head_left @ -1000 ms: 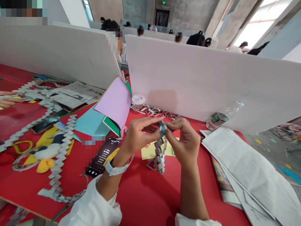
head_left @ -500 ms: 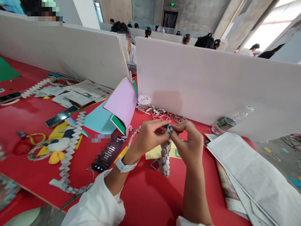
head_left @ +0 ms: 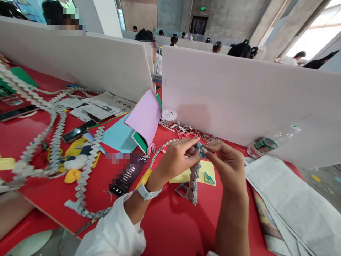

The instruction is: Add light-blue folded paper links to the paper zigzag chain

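My left hand [head_left: 178, 158] and my right hand [head_left: 226, 163] meet above the red table [head_left: 170, 224], fingertips pinched together. Between them they hold the top of a folded newspaper chain [head_left: 194, 181] with a small teal paper link [head_left: 199, 148] at its upper end. The chain hangs down to the table. A white watch is on my left wrist. Beneath the hands lie a yellow paper sheet [head_left: 186, 176] and a loose teal folded link [head_left: 209, 177].
White divider boards [head_left: 239, 96] stand behind. Newspapers [head_left: 293, 206] lie right, a plastic bottle [head_left: 269, 142] beyond them. Left of my hands: a phone [head_left: 128, 176], coloured paper sheets [head_left: 133, 124], long paper chains [head_left: 53, 142], a second phone [head_left: 78, 131], a tape roll [head_left: 169, 114]. People sit beyond.
The view has swung left and down a little, showing more chains at the left. My hands stay pinched on the chain's top; the right fingers have stretched out somewhat.
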The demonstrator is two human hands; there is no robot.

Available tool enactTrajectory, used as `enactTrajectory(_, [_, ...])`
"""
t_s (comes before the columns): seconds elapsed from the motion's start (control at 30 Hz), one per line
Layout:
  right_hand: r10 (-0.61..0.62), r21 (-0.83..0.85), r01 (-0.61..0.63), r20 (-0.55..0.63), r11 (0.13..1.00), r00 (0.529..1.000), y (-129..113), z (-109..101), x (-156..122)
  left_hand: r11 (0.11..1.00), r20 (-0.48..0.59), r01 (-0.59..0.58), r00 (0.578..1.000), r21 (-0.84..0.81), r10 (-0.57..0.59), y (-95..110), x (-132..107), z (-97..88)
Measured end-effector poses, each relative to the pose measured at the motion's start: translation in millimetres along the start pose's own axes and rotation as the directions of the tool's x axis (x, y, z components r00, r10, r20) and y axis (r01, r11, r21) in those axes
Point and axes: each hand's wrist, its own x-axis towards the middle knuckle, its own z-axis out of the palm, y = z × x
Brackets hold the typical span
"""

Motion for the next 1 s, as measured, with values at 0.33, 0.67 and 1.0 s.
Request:
enactTrajectory(0.33, [-0.048,-0.018,0.048,0.004,0.999,0.999,-3,-6,-1,0.897,0.078,0.252,0.967,-0.362,-0.241,1,1,-9.8])
enactTrajectory(0.67, [-0.090,-0.099,0.078,-0.131,0.992,0.987,-3,6,-3,0.955,-0.009,0.102,0.994,-0.279,-0.109,-1,4,-12.1])
enactTrajectory(1.0, [-0.036,-0.135,0.028,-0.062,0.990,0.997,-5,-2,-6,0.992,-0.082,-0.100,0.992,-0.081,0.093,3,1,0.1])
